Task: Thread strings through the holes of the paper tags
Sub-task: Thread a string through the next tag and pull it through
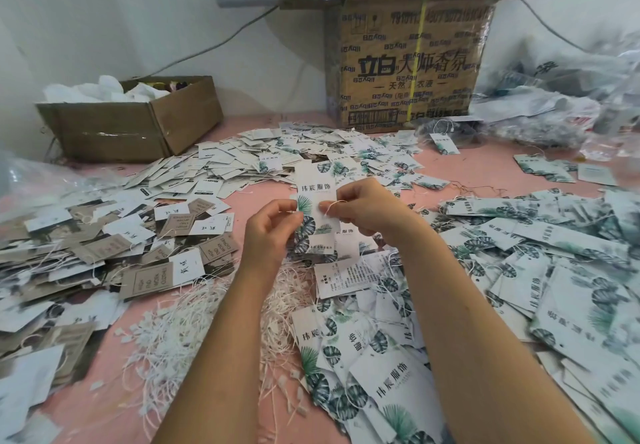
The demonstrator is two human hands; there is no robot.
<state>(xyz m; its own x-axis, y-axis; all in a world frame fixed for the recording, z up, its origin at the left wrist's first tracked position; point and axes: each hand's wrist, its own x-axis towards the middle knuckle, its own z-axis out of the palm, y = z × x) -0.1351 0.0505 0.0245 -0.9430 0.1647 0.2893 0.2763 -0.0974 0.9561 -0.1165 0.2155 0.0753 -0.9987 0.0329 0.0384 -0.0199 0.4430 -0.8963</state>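
A long white paper tag [316, 189] with green leaf prints and dark characters stands upright above the pink table, held between both hands. My left hand [272, 227] pinches its left edge. My right hand [363, 206] pinches its right side together with a thin white string [333, 204] that loops by the fingertips. The tag's hole is not visible. A heap of loose white strings [194, 315] lies on the table below my forearms.
Piles of leaf-print tags [540, 253] cover the right side, and brown and white tags [114, 235] cover the left. A low open cardboard box [138, 125] sits back left. A tall printed carton [408, 59] stands behind. Plastic bags [554, 104] lie back right.
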